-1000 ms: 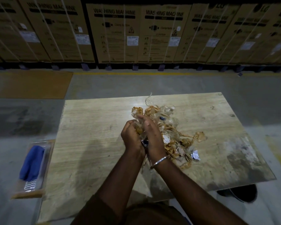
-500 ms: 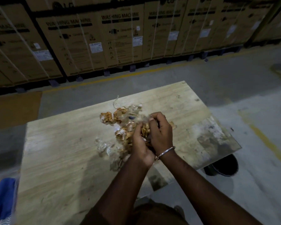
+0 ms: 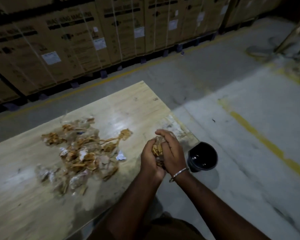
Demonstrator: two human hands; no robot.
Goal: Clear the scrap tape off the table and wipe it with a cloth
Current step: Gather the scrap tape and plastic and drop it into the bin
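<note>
Mostly loose: scrap tape (image 3: 80, 151), crumpled brown and clear strips, mid-bench (image 3: 24, 196). Wad of tape (image 3: 157, 148) at bench's right edge, cupped between left hand (image 3: 150, 160) and right hand (image 3: 171, 151), both grips clenched.

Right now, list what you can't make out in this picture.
- Wad of tape, head view: mostly hidden between the left hand and right hand.
- Bin, head view: inside too dark to see contents.
- Cloth: not in view.
- Tape pile on the table, head view: near edge blurred, pieces can't be counted.
- Box lettering, head view: blurred and dim.
</note>
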